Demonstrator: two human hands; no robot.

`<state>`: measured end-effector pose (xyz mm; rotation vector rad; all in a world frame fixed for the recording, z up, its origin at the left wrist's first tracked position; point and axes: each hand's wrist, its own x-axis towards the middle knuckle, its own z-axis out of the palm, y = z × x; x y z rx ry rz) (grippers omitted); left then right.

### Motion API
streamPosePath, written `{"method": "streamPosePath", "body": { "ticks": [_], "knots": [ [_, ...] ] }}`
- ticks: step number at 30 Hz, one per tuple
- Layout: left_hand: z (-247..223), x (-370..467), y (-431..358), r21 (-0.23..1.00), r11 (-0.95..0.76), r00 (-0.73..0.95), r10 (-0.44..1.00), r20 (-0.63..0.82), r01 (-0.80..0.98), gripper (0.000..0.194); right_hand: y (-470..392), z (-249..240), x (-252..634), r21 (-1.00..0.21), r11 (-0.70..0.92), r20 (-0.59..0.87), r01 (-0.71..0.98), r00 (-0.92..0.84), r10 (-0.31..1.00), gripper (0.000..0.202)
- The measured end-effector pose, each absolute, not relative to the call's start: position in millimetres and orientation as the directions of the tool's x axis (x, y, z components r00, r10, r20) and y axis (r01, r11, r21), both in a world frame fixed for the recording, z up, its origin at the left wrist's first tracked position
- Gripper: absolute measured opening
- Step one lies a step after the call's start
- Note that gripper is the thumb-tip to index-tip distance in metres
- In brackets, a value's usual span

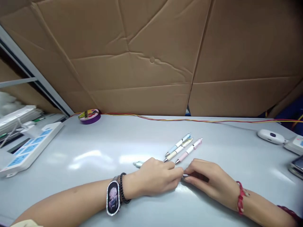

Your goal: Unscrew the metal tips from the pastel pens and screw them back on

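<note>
My left hand (157,176) is closed around a pen (138,164), whose pale green clicker end sticks out on the wrist side. Most of the barrel is hidden under the fingers. My right hand (208,176) pinches the silver tip of what looks like the same pen between thumb and fingertips, right beside the left fist. Just beyond both hands lie a blue-and-white pen (178,145), a cream-and-white pen (178,150) and a pink-and-white pen (188,151), slanted side by side on the grey table (106,138).
A purple round tape roll (90,116) sits at the back left. Power strips (30,149) stand at the left, with a white device (272,136) plugged in at the right. Thin red and yellow wires (165,119) run along the back edge before a cardboard wall (142,72).
</note>
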<state>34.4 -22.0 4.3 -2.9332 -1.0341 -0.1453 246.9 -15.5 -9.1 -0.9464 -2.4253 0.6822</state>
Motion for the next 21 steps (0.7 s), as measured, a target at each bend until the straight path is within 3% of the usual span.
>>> {"method": "streamPosePath", "body": {
  "ticks": [8,10,12,14,21],
  "knots": [
    [4.6,31.0,-20.8,0.012,-0.788,0.782,0.613,0.111,0.616,0.013,-1.9,7.7,259.8,-0.575,0.658,0.228,0.486,-0.678,0.699,0.016],
    [3.8,30.6,-20.3,0.014,-0.790,0.782,0.610,0.126,0.613,0.012,7.3,18.6,273.9,-0.513,0.627,0.152,0.587,-0.656,0.739,0.015],
    [3.2,30.5,-20.2,0.021,-0.793,0.782,0.604,0.151,0.608,0.013,14.7,27.1,289.0,-0.370,0.557,-0.037,0.744,-0.611,0.791,0.016],
    [2.9,30.6,-20.4,0.032,-0.802,0.785,0.592,0.185,0.597,0.015,18.4,30.1,300.4,-0.270,0.500,-0.137,0.823,-0.547,0.826,0.020],
    [0.8,29.6,-21.4,0.074,-0.875,0.812,0.474,0.341,0.479,0.027,14.4,16.1,297.8,-0.137,0.423,-0.183,0.896,-0.443,0.878,0.034]
  ]
}}
